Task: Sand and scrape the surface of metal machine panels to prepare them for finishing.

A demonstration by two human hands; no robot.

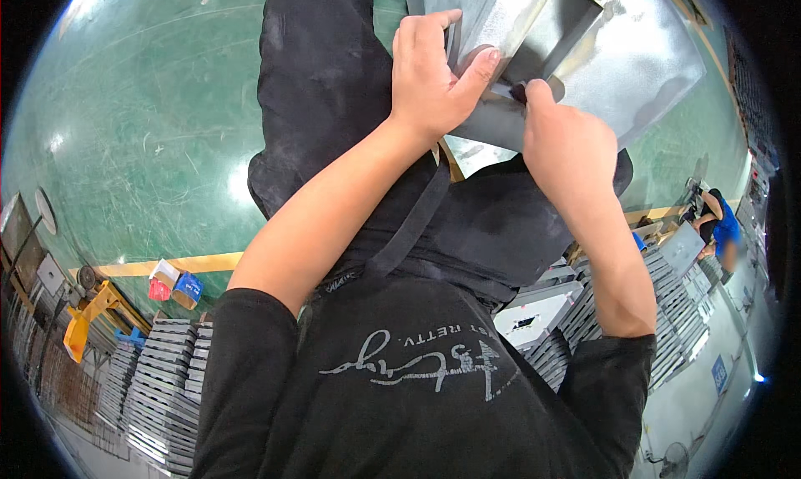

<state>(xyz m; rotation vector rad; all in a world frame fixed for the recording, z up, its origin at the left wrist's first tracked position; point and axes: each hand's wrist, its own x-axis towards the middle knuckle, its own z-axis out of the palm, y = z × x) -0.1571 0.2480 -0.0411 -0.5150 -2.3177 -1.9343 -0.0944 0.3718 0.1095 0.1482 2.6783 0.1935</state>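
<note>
Green floor (167, 120); blue box (188, 291); stacked grey panels (160, 395)

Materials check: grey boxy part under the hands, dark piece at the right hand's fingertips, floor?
Grey boxy part: probably sheet metal, satin finish; thin straight edges, bright patchy reflections.
Dark piece: looks matt black, but mostly hidden by the right hand; material unclear.
Floor: likely a painted or resin coating, glossy green; light glare, pale scuffs.

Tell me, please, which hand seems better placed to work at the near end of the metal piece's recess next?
Probably the right hand: it grips a small dark object close to the near end of the recess, while the left hand rests on the metal piece.
</note>
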